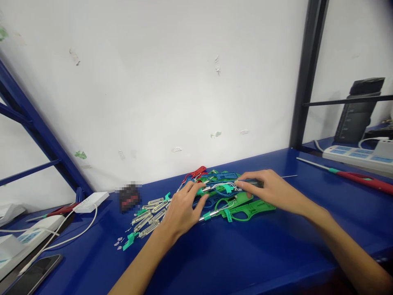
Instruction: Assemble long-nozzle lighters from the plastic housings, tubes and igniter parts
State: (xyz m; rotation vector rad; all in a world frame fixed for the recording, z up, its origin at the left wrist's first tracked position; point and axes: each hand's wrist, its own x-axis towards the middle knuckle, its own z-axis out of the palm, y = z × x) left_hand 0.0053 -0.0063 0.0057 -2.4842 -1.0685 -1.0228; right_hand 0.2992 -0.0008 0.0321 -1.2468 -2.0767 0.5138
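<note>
On the glossy blue table (233,258), a dark-screened smartphone (38,274) lies at the near left edge. Slightly farther in, a teal plastic piece (130,241) rests beside a loose group of narrow, clear-and-metal strips (143,221). Just right of these, the left hand (186,207) arches over the pile, its grip open with a gap between thumb and fingers. Bright green plastic handle pieces (258,209) with finger loops lie between and below the two hands. The right hand (267,186) has its thumb and fingertips close together at thin white wires (219,185); I cannot tell whether its grip is shut on them. Behind sit blue plastic handle pieces (227,176) and a red plastic handle piece (199,171), near the scuffed white wall (184,90).
</note>
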